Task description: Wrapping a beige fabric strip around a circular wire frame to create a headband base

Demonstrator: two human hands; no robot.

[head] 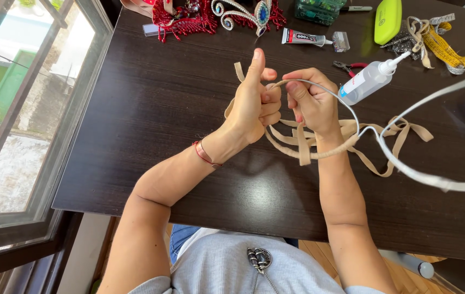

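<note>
I am seeing the left hand [254, 103] and right hand [311, 103] both pinching the tan ribbon [346, 136] in a closed grip around a thin grey wire [346, 106] above the surface [151, 98]. By my judgement the wrapping is only beginning, as most ribbon is lying loose beside the right wrist.

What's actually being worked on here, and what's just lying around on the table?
In use:
left hand
right hand
beige ribbon
wire hoop

Lying about:
squeeze bottle
pliers
glue tube
jewelled crown
red beadwork
measuring tape
green case
</note>
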